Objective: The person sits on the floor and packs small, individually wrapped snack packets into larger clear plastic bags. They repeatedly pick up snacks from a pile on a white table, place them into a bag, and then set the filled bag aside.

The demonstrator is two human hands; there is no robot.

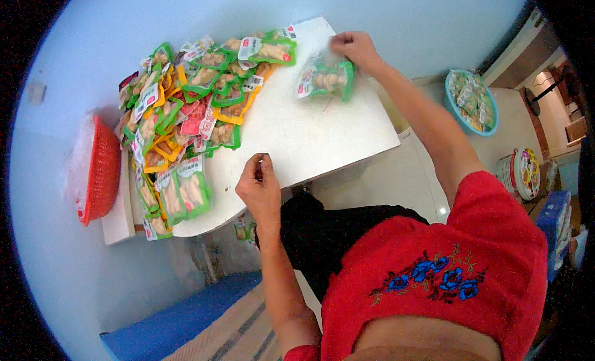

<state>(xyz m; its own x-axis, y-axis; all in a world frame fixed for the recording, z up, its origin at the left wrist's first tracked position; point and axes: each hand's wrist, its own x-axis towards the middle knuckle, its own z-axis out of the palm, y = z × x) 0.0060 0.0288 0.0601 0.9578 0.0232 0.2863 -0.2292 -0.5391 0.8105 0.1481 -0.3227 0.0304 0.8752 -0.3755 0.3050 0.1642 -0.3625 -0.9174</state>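
Observation:
My left hand (260, 189) hovers at the near edge of the white table (297, 142), fingers curled and thumb close to the forefinger, with nothing visible in it. Over the table's far right part, my right hand (355, 49) pinches the upper end of a green-edged food packet (327, 79). Clear film shows around this packet, and both fingertips and packet are blurred. To the left lies a heap of sealed food packets (200, 82) with green, yellow and red edges. Two green-edged packets (183, 193) lie side by side at the heap's near end.
A red plastic basket (103, 170) with clear film leans at the left wall. On the floor to the right stand a blue basin (448, 100) full of packets, a white bucket (506, 172) and a blue box (551, 230). Striped fabric (232, 333) lies below left.

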